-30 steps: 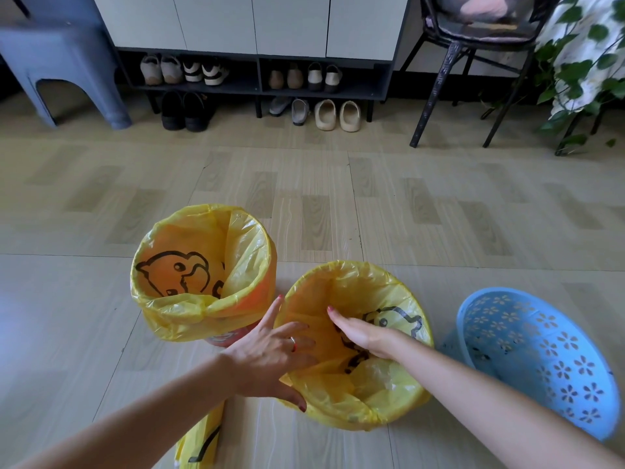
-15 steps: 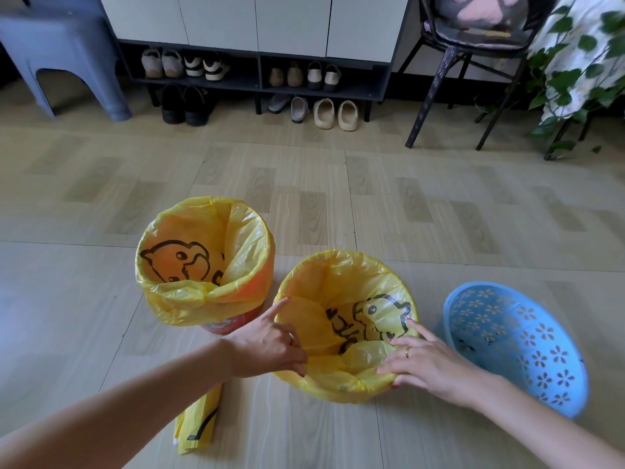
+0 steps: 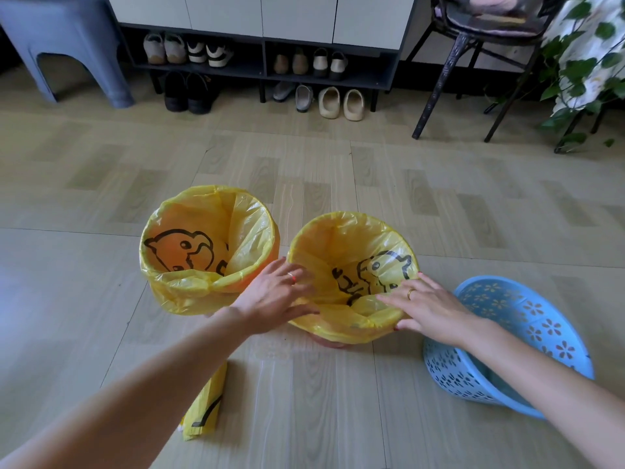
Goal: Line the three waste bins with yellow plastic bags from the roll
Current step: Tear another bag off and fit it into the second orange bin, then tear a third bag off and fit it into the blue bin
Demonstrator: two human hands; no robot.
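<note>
Two bins stand on the floor, each lined with a yellow bag printed with a black duck. The left lined bin [image 3: 189, 292] stands apart from my hands. My left hand [image 3: 274, 297] and my right hand [image 3: 424, 304] rest with spread fingers on the near rim of the middle lined bin [image 3: 348, 228], pressing the bag's folded edge. A blue perforated bin [image 3: 527, 336] with no bag leans tilted at the right, under my right forearm. The yellow bag roll [image 3: 204, 411] lies on the floor near my left forearm.
A shoe cabinet with several pairs of shoes [image 3: 263, 59] runs along the back wall. A blue-grey plastic stool [image 3: 67, 45] stands at the back left, a black metal chair [image 3: 473, 62] and a leafy plant [image 3: 585, 72] at the back right. Wood-pattern floor lies between.
My right hand came out of the middle bag and moved to its near right rim. My left hand stayed at the left rim. The bag's edge now sits smoother over the bin.
</note>
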